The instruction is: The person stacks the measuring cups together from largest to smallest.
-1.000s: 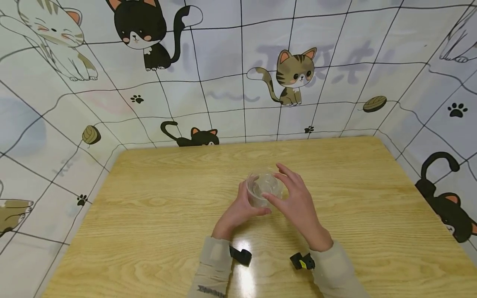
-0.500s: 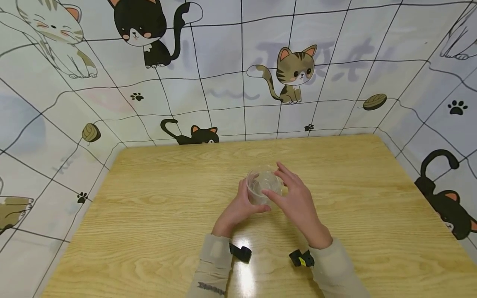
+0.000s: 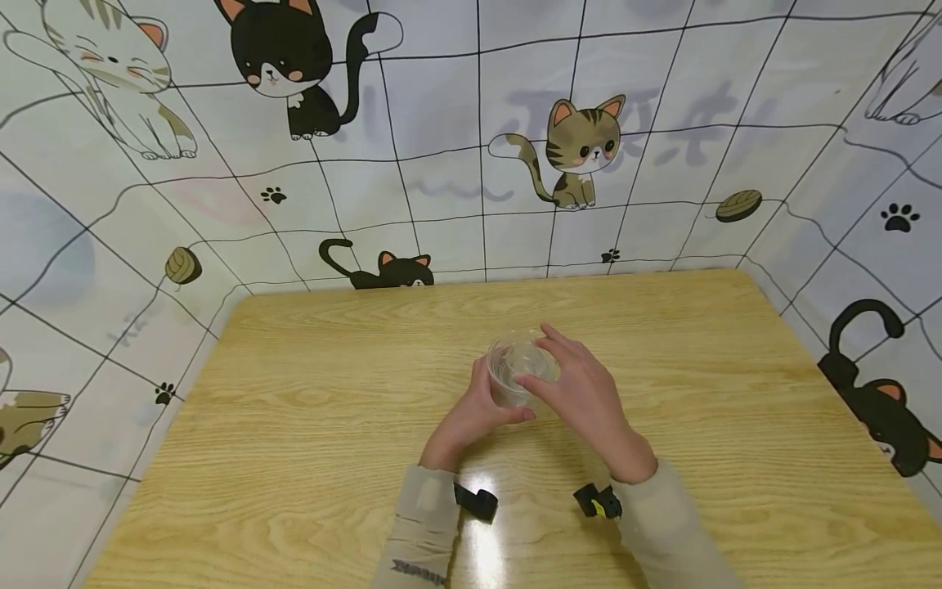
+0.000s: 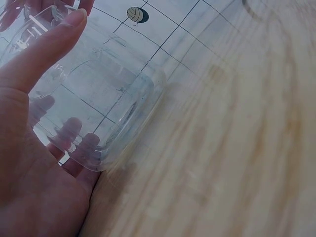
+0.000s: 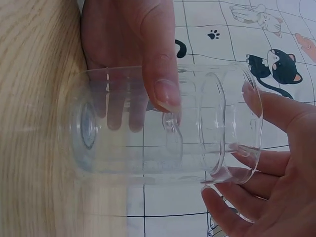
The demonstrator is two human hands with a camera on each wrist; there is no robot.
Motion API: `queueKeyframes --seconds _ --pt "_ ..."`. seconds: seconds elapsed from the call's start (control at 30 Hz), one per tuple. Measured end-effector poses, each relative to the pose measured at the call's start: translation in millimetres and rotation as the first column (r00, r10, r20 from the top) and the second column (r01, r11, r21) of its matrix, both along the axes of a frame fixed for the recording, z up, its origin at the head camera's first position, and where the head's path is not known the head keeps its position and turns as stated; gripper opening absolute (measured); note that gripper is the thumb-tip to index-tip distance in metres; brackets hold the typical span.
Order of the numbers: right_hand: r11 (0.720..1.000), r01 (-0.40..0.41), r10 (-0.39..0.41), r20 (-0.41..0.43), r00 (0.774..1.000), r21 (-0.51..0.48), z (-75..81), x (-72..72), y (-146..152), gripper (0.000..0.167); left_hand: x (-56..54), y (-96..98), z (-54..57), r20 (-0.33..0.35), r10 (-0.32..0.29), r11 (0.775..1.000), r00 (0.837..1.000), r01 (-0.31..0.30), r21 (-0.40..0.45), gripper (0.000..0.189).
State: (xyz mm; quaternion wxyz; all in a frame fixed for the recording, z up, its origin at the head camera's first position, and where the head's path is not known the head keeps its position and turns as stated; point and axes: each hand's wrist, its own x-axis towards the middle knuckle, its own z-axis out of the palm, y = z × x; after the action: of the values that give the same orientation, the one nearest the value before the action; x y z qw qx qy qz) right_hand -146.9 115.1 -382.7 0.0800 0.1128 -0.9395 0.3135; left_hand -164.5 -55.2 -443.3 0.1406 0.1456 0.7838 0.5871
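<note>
A clear, see-through jar stands upright on the wooden table, between both hands. My left hand wraps round its lower side; in the right wrist view the left thumb lies across the wall of the jar. At the top, my right hand grips the rim, thumb on one side and fingers on the other. A wavy inner edge shows through the wall just below that rim. Seen from the left wrist, the left hand has its fingers behind the jar, close to the table.
The light wood table spreads round the hands. Behind it and at both sides rise white panels with grid lines and printed cats. Each sleeve has a black strap; one strap is at the left wrist.
My right hand has shifted very slightly to the left at the rim. My left hand and the jar stay in place.
</note>
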Motion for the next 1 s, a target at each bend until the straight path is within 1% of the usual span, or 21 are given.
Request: queueKeyframes --seconds 0.17,0.37,0.53,0.7,0.83,1.0 --pt "0.999 -0.012 0.011 0.034 0.999 0.040 3.8 -3.8 -0.5 0.066 -0.4 -0.8 -0.7 0.001 0.000 1.000 1.000 0.000 -0.008 0.103" --pt "0.996 -0.041 0.040 0.019 0.999 0.080 7.0 -7.4 0.3 0.064 -1.1 -1.8 -1.2 0.010 -0.006 1.000 1.000 0.006 0.000 0.104" --pt "0.994 -0.055 0.054 0.015 0.998 0.093 7.2 -9.4 0.8 0.064 -1.2 -2.2 -1.8 0.012 -0.016 1.000 1.000 0.016 0.012 0.104" --pt "0.993 -0.056 0.053 0.032 0.998 0.101 7.0 -11.5 0.7 0.064 -1.2 -2.2 -1.9 0.006 -0.023 1.000 1.000 0.023 0.017 0.102" --pt "0.992 -0.062 0.057 0.048 0.997 0.110 6.7 -13.2 0.6 0.064 -0.9 -2.6 -2.3 0.002 -0.021 1.000 1.000 0.021 0.010 0.103" --pt "0.990 -0.067 0.059 0.061 0.996 0.124 6.5 -14.9 0.8 0.064 0.7 -2.1 -2.1 -0.002 -0.011 1.000 1.000 0.011 0.019 0.099"
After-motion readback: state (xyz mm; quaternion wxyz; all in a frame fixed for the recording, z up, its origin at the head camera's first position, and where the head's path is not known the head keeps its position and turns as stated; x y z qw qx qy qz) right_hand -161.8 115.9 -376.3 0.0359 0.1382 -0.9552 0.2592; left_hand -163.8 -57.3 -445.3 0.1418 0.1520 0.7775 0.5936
